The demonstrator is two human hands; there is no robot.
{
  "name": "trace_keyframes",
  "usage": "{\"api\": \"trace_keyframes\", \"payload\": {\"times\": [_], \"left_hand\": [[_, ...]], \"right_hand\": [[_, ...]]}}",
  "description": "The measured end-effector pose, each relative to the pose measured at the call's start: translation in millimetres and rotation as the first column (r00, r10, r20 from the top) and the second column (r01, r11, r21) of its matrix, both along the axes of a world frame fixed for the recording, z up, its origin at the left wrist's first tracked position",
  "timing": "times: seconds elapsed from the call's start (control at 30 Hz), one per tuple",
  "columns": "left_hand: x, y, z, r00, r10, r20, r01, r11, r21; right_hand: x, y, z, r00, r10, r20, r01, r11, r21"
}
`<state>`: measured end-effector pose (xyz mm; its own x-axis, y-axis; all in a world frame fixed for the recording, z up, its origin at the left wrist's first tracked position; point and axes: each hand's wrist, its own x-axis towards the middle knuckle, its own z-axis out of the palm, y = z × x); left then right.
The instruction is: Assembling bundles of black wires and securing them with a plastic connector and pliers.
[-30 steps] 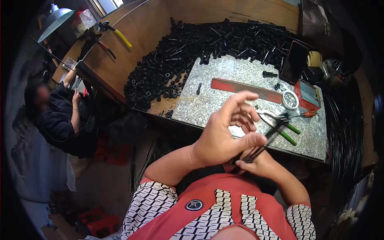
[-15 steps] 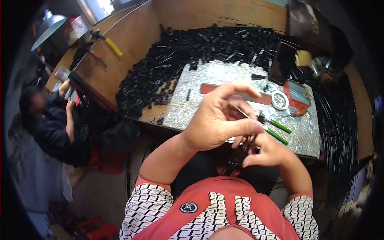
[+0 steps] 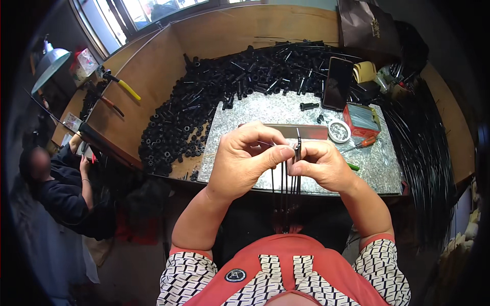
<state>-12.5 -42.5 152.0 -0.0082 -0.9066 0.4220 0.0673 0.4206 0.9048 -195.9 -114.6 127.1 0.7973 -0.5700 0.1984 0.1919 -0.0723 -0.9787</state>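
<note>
My right hand (image 3: 326, 166) is closed on a loose bunch of thin black rods (image 3: 283, 191), which hang down over the table's front edge. One rod in that grip stands up past the fingertips. My left hand (image 3: 242, 160) pinches thumb to forefinger around a thin dark strand (image 3: 265, 143), its tip close to the right fingertips. Where the fingertips meet, details are too small to make out. Behind the hands lies a long flat bar (image 3: 301, 131) with a reddish edge. A green handle (image 3: 353, 167) pokes out beyond my right hand on the speckled board (image 3: 229, 122).
Black tubular parts (image 3: 173, 122) are heaped along the back and left. A phone (image 3: 338, 84), a round white dish (image 3: 339, 131), a red box (image 3: 361, 122) and an orange-handled tool (image 3: 366, 142) sit right. Long black rods (image 3: 423, 148) drape off the right side. A co-worker (image 3: 66, 178) sits left.
My hands have come together at chest level; the right has risen and the bunch of rods now hangs more visibly. The view has shifted slightly, and the green handles are mostly covered.
</note>
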Motion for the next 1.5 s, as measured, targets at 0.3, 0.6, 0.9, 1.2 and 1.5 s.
{"api": "trace_keyframes", "payload": {"times": [0.3, 0.6, 0.9, 1.2, 1.5], "left_hand": [[0, 0, 2, 1.000, -0.008, -0.023, 0.009, 0.999, 0.045], [18, -5, -13, 0.976, -0.095, -0.195, 0.116, 0.988, 0.102], [109, -11, -75, 0.814, 0.575, 0.085, -0.581, 0.803, 0.133], [169, 7, -147, 0.032, 0.440, 0.897, -0.833, 0.508, -0.220], [143, 0, -118, 0.344, 0.723, 0.599, -0.863, 0.495, -0.101]], "right_hand": [[9, 6, -9, 0.999, 0.014, 0.041, -0.016, 0.999, 0.039], [11, 12, -12, 0.982, -0.159, 0.102, 0.148, 0.983, 0.108], [9, -10, -27, 0.965, -0.238, 0.107, 0.231, 0.970, 0.072], [13, -11, -29, 0.952, -0.286, 0.106, 0.272, 0.953, 0.130], [10, -9, -23, 0.957, -0.279, 0.081, 0.265, 0.952, 0.156]]}}
